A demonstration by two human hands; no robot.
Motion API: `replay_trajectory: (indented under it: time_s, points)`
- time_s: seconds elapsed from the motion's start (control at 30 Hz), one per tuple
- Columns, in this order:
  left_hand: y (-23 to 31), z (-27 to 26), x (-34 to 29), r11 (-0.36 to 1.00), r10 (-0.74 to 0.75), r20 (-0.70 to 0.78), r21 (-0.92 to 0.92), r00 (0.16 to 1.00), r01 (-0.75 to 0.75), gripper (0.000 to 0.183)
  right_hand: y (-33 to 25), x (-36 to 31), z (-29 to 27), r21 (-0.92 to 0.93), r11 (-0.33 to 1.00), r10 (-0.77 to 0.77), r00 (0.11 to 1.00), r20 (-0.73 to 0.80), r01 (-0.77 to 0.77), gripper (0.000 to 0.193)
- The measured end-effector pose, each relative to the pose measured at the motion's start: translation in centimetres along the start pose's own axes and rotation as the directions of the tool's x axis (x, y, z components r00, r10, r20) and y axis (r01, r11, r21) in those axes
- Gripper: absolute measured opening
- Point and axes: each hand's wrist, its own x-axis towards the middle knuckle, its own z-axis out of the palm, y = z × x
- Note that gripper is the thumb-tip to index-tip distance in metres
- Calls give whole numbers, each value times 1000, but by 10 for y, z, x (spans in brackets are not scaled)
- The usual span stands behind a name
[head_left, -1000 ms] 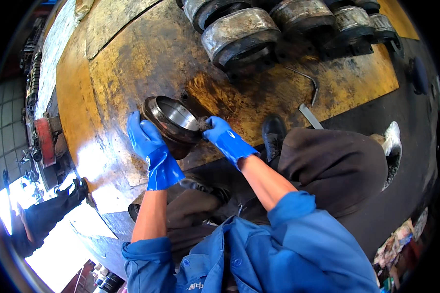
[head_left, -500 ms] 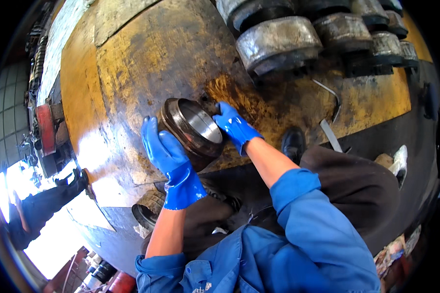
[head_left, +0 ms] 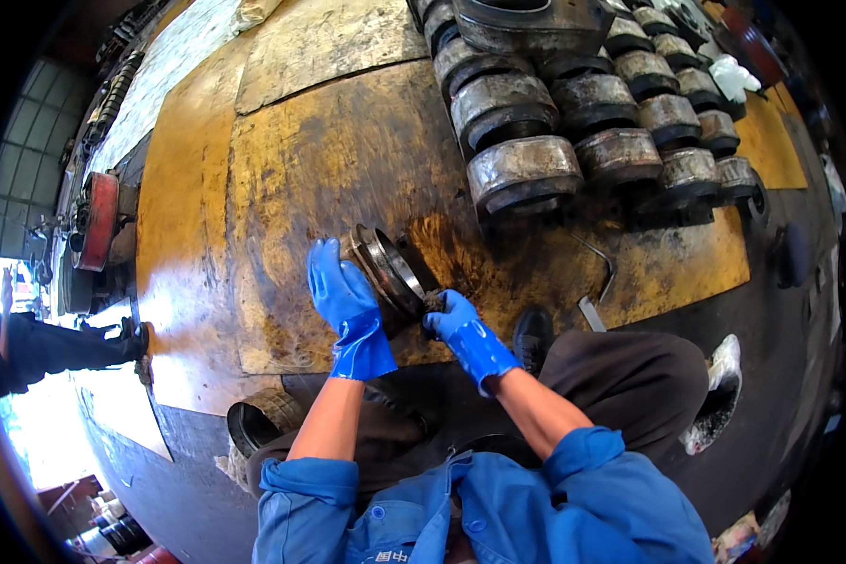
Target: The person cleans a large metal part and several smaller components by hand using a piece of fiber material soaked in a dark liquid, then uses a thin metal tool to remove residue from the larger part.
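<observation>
A thick metal ring (head_left: 380, 274), dark and greasy outside with a shiny inner bore, stands tilted on the stained yellow board in front of me. My left hand (head_left: 343, 289), in a blue rubber glove, lies along its left side with the fingers stretched out and nearly flat. At the ring's near right rim, my right hand (head_left: 458, 329), gloved the same way, has its fingers closed. A small dark, crumpled bit (head_left: 433, 301) shows at those fingertips; what it is I cannot make out. The ring's underside is hidden.
Rows of similar metal rings (head_left: 524, 174) stand at the back right. A bent metal rod (head_left: 609, 268) and a flat metal strip (head_left: 591, 315) lie by my shoe (head_left: 533, 336). A round can-like piece (head_left: 261, 418) sits at near left. Another person's leg (head_left: 75, 352) shows far left.
The ring has turned, so its bore now shows as a narrower opening. My right hand has moved from the far right rim to the near right. The view takes in more of the back rows.
</observation>
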Motion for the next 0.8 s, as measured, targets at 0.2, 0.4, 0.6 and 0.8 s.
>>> replay_trajectory:
  time_s: [0.2, 0.4, 0.6, 0.8]
  points:
    - [3, 2, -3, 999, -16, -11, -35, 1000, 15, 33, -5, -19, 10, -320, 896, -338, 940, -41, 307, 23]
    - [2, 1, -5, 998, -19, -1, -62, 1000, 19, 35, -65, -42, 27, -624, 727, -390, 920, -33, 286, 25]
    - [-7, 0, -5, 997, -32, -4, -67, 999, 32, 35, -82, -49, 48, -693, 672, -418, 906, -62, 263, 26]
    - [-4, -1, -4, 997, -21, -15, -72, 1000, 20, 34, -34, -47, 43, -668, 632, -579, 813, -69, 393, 36]
